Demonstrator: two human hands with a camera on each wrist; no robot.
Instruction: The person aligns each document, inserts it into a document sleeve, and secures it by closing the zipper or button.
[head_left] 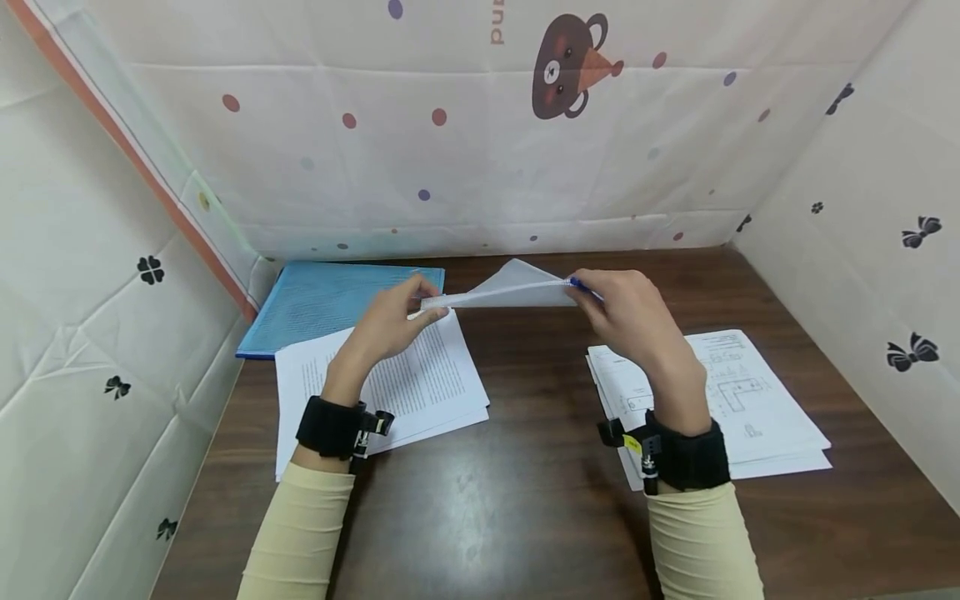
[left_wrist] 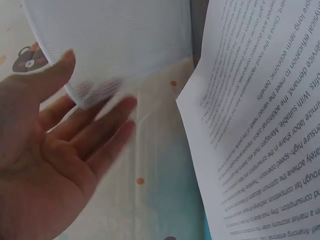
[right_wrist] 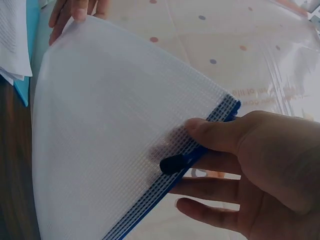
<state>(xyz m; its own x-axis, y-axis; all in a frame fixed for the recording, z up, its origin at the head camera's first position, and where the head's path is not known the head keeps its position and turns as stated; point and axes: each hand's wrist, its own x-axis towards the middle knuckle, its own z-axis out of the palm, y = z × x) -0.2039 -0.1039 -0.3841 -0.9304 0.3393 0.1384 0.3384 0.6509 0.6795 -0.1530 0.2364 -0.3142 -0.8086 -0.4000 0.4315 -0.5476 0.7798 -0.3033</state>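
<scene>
A translucent white mesh zip pouch (head_left: 510,293) with a blue zipper edge (right_wrist: 220,111) is held up over the table between both hands. My left hand (head_left: 390,321) pinches one corner, thumb on the near face and fingers behind, as the right wrist view shows. At the opposite end, my right hand (head_left: 637,317) pinches the zipper edge near the dark blue zipper pull (right_wrist: 172,164). Its fingers show dimly through the mesh. Below my left hand lies a stack of printed text sheets (head_left: 427,375), partly covered by that hand and wrist.
A blue folder (head_left: 330,296) lies at the back left, overlapped by the text sheets. Sheets with line drawings (head_left: 750,400) lie on the right of the brown wooden table (head_left: 480,500), under my right forearm. Patterned cloth walls (head_left: 480,150) close in the back and both sides.
</scene>
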